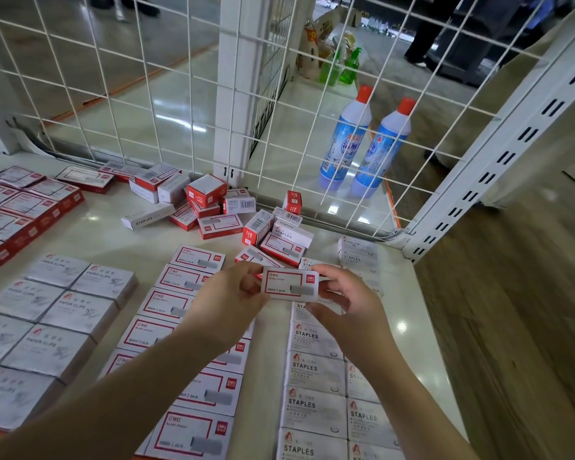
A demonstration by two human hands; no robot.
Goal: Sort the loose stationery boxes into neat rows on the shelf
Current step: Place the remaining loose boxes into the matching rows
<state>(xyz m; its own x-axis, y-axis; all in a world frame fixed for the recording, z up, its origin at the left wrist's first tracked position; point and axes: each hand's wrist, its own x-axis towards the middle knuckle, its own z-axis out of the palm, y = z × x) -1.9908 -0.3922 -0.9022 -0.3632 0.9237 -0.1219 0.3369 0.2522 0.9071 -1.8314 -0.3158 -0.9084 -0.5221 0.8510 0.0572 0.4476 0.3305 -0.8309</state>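
Head camera, looking down at a white shelf (pixel 273 370) with a wire grid (pixel 166 104) along its back edge.

Both hands hold one small staple box (pixel 290 283), white with a red frame, just above the shelf near its middle. The left hand (pixel 231 295) pinches the box's left end; the right hand (pixel 341 302) grips its right end with fingers curled around it. The box faces up, label readable.

Taking the held box as the landmark: directly behind it lies a loose pile (pixel 219 207) of red and white boxes, tumbled at all angles, reaching back to the wire grid. Below and left of the box runs a neat column of red-framed boxes (pixel 183 330), partly covered by the left forearm. Below and right of the box sit two columns of white boxes (pixel 316 373) marked STAPLES. Far left of the box are grey boxes (pixel 54 313) marked PAPER CLIPS, set in rows. Behind those, at the far left, are rows of flat red boxes (pixel 17 214).

Beyond the wire grid, behind and right of the held box, stand two blue bottles (pixel 365 141) with red caps, and farther back some green bottles (pixel 342 66).
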